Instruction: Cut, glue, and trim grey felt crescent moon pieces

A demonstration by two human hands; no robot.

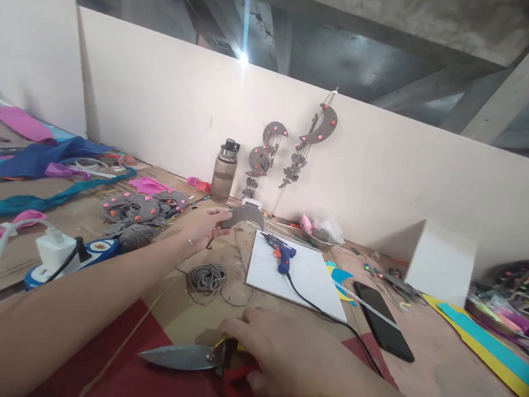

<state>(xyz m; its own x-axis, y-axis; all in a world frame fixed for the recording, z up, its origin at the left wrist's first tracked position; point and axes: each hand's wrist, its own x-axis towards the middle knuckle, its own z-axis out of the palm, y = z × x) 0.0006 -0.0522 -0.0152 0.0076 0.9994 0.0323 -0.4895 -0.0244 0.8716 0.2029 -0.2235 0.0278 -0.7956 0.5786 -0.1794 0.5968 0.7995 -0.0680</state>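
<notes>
My left hand (pixel 209 225) reaches forward over the table and pinches a grey crescent-shaped piece (pixel 245 214) by one end. Low in front of me, my right hand (pixel 275 349) has its fingers curled over the red and yellow handles of a pair of scissors (pixel 184 357), whose blades lie together and point left. A coil of grey cord (pixel 207 278) rests between my two hands. A blue glue gun (pixel 283 254) lies on a white board (pixel 319 283) just right of the crescent, its black cable running toward my right forearm.
Grey crescents with pink and orange dots (pixel 139 207) lie at left, near a power strip (pixel 100 251). Two similar decorated strands (pixel 321 126) hang on the white partition (pixel 163 82). A water bottle (pixel 225 171) stands at the back. A black phone (pixel 381 319) lies at right.
</notes>
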